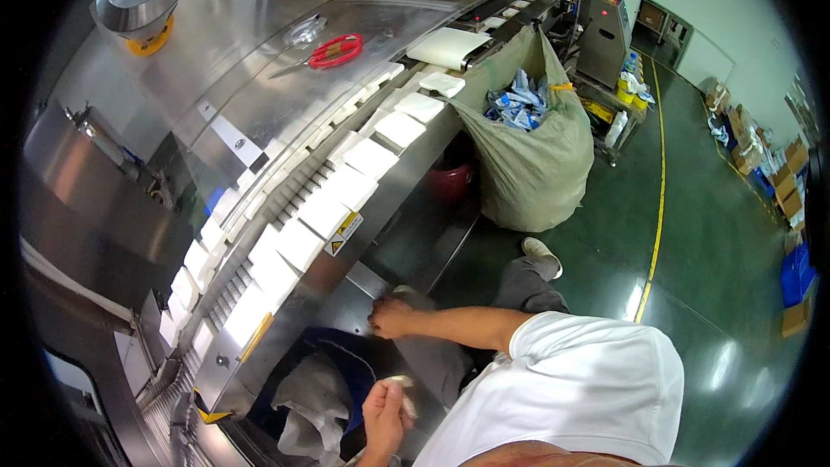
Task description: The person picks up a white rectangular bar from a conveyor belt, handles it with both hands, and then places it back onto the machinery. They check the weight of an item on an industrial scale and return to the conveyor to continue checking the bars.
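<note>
My left hand [385, 415] is low in the view, its fingers closed in a pinch on a small whitish piece [400, 381]. Just above it, my right hand [391, 318] reaches across from the right with curled fingers, close to the lower metal side of the machine. What it grips, if anything, is hidden. Beside my left hand is a dark blue container [353, 361] with a crumpled whitish plastic bag [313, 402] in it. On the conveyor [324, 175], flat white blocks [370, 158] lie in two long rows, some of them tilted against each other.
A clear cover [268, 78] spans the conveyor's far side, with red-handled tool [335, 51] on it. A large beige sack [540, 169] of blue-white wrappers hangs beyond my legs. Cartons [785, 182] and a blue crate [797, 274] line the right wall.
</note>
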A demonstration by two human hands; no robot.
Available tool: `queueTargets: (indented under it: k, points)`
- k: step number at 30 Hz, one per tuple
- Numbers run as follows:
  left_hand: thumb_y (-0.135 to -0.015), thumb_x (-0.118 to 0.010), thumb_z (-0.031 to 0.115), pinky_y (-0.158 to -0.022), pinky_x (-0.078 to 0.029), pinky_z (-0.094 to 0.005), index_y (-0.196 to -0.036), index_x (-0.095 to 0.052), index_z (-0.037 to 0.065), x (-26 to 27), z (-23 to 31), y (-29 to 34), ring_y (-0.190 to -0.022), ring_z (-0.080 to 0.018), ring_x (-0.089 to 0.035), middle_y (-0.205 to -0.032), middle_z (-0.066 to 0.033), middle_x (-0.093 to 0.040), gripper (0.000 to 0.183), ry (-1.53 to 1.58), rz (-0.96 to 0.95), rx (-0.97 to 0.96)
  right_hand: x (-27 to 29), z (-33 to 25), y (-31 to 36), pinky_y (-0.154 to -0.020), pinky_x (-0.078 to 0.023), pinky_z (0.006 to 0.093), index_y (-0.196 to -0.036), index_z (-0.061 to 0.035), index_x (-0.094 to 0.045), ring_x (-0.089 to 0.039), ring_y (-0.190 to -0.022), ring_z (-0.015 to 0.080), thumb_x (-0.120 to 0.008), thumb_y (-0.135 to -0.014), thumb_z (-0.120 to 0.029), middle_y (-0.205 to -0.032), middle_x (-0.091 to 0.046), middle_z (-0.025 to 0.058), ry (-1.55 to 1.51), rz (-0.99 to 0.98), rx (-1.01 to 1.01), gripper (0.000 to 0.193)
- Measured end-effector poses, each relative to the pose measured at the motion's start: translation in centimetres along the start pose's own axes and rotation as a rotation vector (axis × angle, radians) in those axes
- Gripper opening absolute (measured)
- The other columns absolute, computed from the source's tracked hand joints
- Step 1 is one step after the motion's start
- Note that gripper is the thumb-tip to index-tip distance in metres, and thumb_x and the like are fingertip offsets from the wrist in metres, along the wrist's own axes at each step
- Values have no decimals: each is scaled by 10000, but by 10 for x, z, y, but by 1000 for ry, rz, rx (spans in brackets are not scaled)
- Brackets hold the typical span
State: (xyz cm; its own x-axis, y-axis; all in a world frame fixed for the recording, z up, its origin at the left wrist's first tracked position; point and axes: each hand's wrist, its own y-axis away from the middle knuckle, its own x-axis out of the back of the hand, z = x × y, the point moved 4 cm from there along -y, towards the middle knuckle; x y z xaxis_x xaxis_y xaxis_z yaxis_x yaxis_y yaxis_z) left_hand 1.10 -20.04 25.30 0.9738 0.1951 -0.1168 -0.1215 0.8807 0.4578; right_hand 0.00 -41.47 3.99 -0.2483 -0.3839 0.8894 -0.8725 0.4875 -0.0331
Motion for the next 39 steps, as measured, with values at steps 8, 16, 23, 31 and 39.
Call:
queueTargets:
  k: [8, 16, 23, 31, 39]
  points:
    - [-1087, -486, 219, -700, -530, -273, -1275, -574, 61, -15, -14, 3, -734, -132, -647, -976, -111, -728, 261, 150, -143, 141, 19, 31, 8, -876, -534, 497, -868, -53, -724, -663, -939, 374, -559, -943, -328, -891, -705, 193, 6, 162, 35, 329]
    - [-1033, -596, 133, -809, -542, -287, -1335, -499, 46, -25, -41, -5, -855, -150, -667, -1070, -120, -707, 329, 252, -311, 25, 16, 41, 4, -887, -533, 512, -952, -32, -737, -660, -933, 399, -512, -999, -343, -916, -695, 230, -29, 113, -41, 387]
    - [-1016, -613, 92, -731, -522, -284, -1248, -562, 27, -13, -54, 0, -810, -124, -640, -907, -64, -676, 247, 64, -399, 55, 33, 18, 7, -836, -557, 512, -949, -27, -727, -668, -940, 403, -507, -1005, -356, -947, -700, 227, -50, 1, -138, 400]
    - [-965, -622, 243, -654, -519, -463, -1206, -618, 22, 8, -24, 4, -752, -379, -692, -811, -222, -687, 327, -930, -536, -227, 11, 32, -7, -820, -559, 538, -909, -53, -722, -675, -955, 427, -535, -996, -371, -958, -699, 217, -72, 25, -182, 379]
    - [-962, -621, 375, -820, -529, -522, -1323, -587, 50, 9, -23, 11, -955, -406, -726, -993, -306, -712, 487, -1069, -707, 17, 14, 20, -10, -844, -546, 553, -881, -47, -722, -677, -893, 446, -530, -999, -379, -899, -703, 227, -92, 53, -140, 401]
